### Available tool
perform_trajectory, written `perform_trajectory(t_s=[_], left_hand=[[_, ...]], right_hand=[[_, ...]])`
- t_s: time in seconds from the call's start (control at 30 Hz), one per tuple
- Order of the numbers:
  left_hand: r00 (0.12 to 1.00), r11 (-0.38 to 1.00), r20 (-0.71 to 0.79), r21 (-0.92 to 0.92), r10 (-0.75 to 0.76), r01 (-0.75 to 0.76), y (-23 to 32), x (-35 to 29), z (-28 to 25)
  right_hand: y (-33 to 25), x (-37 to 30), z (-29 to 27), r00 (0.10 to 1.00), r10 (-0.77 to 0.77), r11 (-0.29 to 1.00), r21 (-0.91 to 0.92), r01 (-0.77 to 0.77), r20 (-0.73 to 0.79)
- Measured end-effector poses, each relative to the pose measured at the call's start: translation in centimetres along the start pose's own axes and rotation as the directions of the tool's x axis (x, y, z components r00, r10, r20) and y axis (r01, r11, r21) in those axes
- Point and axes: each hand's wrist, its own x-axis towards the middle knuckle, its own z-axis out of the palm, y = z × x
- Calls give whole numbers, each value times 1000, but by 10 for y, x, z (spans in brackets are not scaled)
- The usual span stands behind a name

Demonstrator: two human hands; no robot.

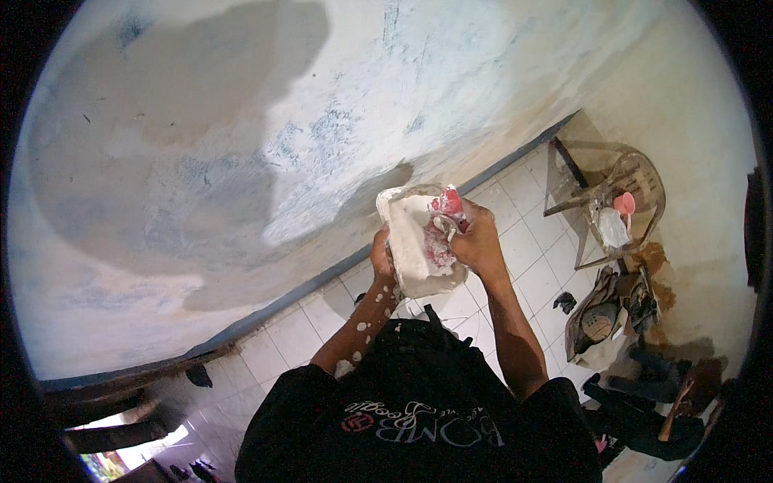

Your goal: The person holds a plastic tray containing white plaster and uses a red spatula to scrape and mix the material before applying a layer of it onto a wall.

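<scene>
My left hand (382, 254) is closed on the left side of a white, paint-smeared tub (413, 253), held in front of my chest. Pale, thick paint or plaster coats its inside. My right hand (478, 242) is at the tub's right side, closed around a red thing (448, 203) smeared with white. Its kind is unclear; part of it lies within the tub, and the fingers hide some of it. White splashes dot my left forearm (360, 328).
A whitish wall (338, 105) with worn blue patches rises ahead, with a dark strip along its foot. On the right stands a chair (656, 189) bearing a pink cup (624, 203) and a white plastic bag (613, 229). Bags and dark cloths (644, 394) lie on the tiled floor nearer me.
</scene>
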Motion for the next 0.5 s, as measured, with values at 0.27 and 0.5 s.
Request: perform_trajectory(t_s=[0.27,0.5], left_hand=[[989,990,-149,143,1,21,-17,-8,7],[996,996,-8,19,-84,84,-21,-8,-4]], right_hand=[[21,-9,-3,987,129,971,-213,-108,92],[23,-23,0,979,198,980,30,-199,40]])
